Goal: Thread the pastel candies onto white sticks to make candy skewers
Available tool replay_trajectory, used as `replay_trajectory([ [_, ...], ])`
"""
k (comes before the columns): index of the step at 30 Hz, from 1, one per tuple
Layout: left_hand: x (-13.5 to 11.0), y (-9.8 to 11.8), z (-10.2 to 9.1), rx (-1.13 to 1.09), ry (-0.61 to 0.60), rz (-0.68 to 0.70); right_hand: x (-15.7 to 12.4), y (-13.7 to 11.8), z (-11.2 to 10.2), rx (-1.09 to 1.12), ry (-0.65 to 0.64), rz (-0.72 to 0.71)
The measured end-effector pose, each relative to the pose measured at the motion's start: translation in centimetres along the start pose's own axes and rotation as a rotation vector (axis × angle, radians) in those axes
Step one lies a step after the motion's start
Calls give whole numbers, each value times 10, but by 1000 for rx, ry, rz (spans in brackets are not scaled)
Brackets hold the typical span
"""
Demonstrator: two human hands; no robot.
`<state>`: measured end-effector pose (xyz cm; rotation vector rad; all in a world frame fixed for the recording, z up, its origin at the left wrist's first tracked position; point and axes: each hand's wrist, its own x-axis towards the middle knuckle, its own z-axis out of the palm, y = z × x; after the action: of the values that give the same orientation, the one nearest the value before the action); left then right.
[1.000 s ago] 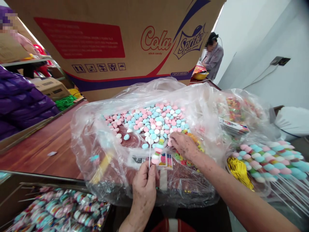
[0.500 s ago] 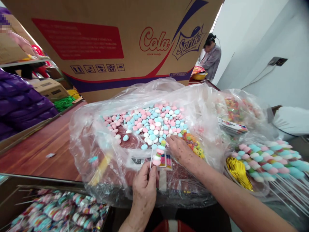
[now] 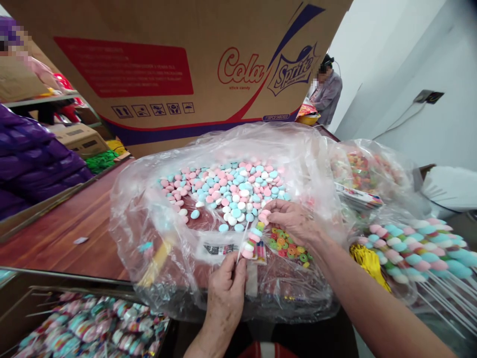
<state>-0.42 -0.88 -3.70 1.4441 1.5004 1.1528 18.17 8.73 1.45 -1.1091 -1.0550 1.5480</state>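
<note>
Left hand (image 3: 226, 291) pinches a half-filled pastel candy skewer (image 3: 250, 241); right hand (image 3: 294, 221) pinches a pink candy (image 3: 264, 217).

The candies (image 3: 231, 186) in the clear plastic bag (image 3: 156, 209) are pink, pale blue and white. The ring sweets (image 3: 288, 243) are green, orange and red; the counter (image 3: 63, 233) is reddish-brown wood.

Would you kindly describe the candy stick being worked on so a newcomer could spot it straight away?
Start at the big Cola carton, then drop to the clear plastic bag of loose pastel candies before it. At its near edge, the left hand pinches a thin white stick: unlike the loose ones, its candies are stacked.
</note>
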Motion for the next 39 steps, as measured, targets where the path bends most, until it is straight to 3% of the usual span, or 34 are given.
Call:
replay_trajectory([
  [18,3,-1,-5,82,-97,3,-1,-2,-1,-33,-61,-4],
  [31,2,-1,-1,86,-17,4,-16,9,3,-768,-77,-376],
  [39,3,-3,-1,118,-37,22,-19,10,3,-815,-143,-501],
])
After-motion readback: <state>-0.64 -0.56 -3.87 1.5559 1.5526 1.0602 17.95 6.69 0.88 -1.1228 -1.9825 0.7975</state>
